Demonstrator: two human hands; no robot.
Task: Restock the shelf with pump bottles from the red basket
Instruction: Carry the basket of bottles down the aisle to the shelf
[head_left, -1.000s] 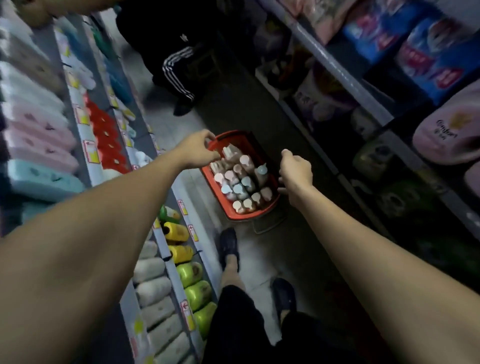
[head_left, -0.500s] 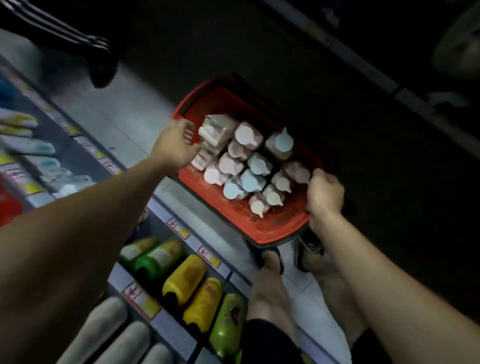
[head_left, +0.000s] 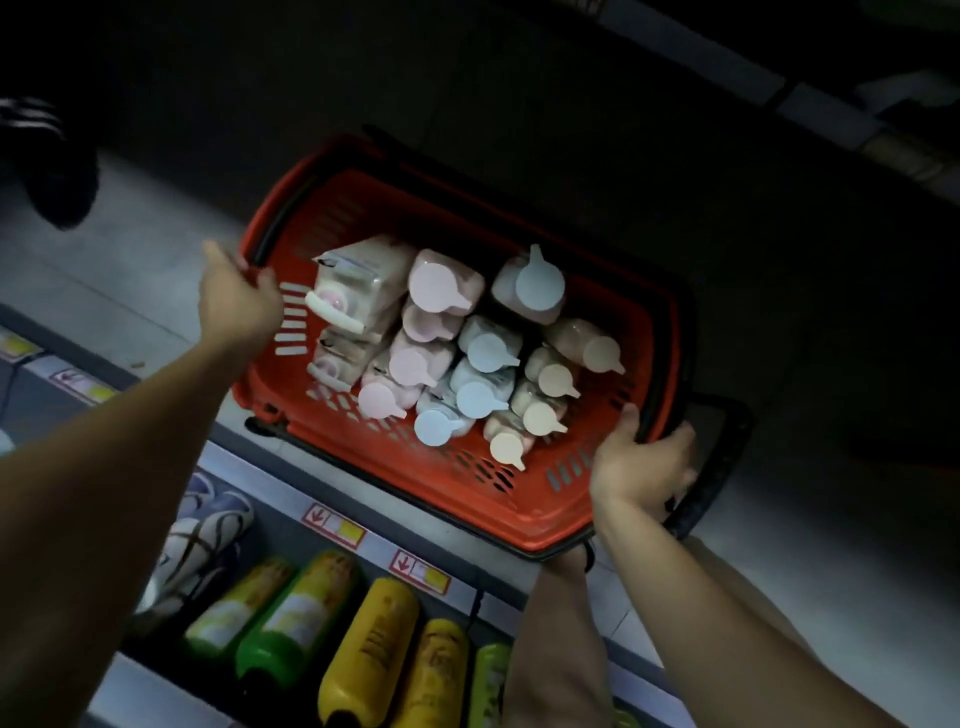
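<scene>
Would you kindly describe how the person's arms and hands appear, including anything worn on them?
Both arms are bare along the whole stretch in view, with no sleeves showing. The left hand and right hand wear no gloves, and no rings or watch can be made out. The picture is dim and slightly blurred, so finer detail is unclear.

Pump bottles (head_left: 457, 358) crowd red basket (head_left: 363, 208); its far end free

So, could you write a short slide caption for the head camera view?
Both hands, left and right, grip the red basket of pump bottles beside the shelf.
</scene>
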